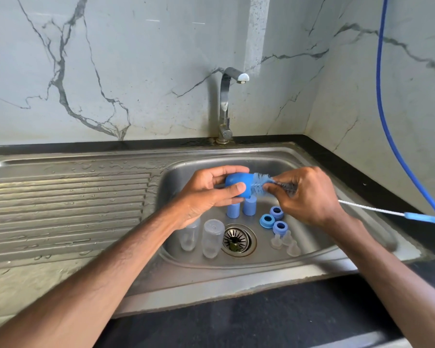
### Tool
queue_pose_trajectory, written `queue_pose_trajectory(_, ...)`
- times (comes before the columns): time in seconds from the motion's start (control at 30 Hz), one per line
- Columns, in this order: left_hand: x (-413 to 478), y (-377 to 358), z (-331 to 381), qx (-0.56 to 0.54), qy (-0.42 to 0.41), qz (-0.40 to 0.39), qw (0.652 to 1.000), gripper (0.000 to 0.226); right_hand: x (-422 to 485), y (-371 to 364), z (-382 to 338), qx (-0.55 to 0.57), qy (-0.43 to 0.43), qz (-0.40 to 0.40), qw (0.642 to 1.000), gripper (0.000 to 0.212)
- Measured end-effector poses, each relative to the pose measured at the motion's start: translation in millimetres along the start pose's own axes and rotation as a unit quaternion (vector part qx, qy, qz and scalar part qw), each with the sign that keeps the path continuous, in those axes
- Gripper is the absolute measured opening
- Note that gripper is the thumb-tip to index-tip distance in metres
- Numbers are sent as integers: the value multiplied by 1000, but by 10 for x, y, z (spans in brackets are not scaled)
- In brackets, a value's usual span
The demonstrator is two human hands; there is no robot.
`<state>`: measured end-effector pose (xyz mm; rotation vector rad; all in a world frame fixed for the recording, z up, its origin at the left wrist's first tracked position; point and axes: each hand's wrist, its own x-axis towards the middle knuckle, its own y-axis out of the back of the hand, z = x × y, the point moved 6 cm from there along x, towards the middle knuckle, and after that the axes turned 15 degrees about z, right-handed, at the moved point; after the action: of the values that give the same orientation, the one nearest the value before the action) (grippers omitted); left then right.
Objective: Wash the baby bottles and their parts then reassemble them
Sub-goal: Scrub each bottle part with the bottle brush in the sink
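Left hand (206, 194): fingers curled round the blue cap (236, 183), held sideways over the basin with its mouth facing right, so the brush (260, 184) can enter. Right hand (307, 194) pinches the stem just behind the bristles, probably for control. The long handle overhangs the right rim of the sink (236, 277). Bottles (212, 237), rings (268, 220) and teats (285, 241) stand close below.

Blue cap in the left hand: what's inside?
Bristles of the bottle brush poke into the blue cap; right hand pinches the brush. Cap wall and left hand hide the tip.
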<state>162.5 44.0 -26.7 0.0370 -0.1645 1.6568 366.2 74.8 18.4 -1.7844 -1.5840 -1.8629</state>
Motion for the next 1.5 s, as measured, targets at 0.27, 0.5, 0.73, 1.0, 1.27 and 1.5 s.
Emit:
queue_pose_trajectory(0.27, 2, 3, 34, 21, -23, -7, 999, 47, 8, 3, 28, 9, -34, 1, 999, 25)
queue_pose_trajectory(0.5, 104, 353, -40, 18, -11, 140, 990, 47, -6, 115, 82, -39, -44, 3, 998, 21)
queue_pose_trajectory(0.73, 80, 181, -72, -74, 38, 76, 994, 55, -38, 153, -69, 21, -16, 53, 998, 34)
queue_pose_trajectory(1.0, 48, 58, -47, 14, -20, 43, 999, 59, -86, 80, -131, 25, 25, 34, 999, 41)
queue_pose_trajectory(1.27, 28, 67, -56, 31, -19, 42, 998, 60, -90, 37, -158, 20, 44, 22, 999, 38)
queue_pose_trajectory(1.5, -13, 6, -117, 2, 25, 18, 1000, 58, -71, 65, -129, 16, 43, 38, 998, 33)
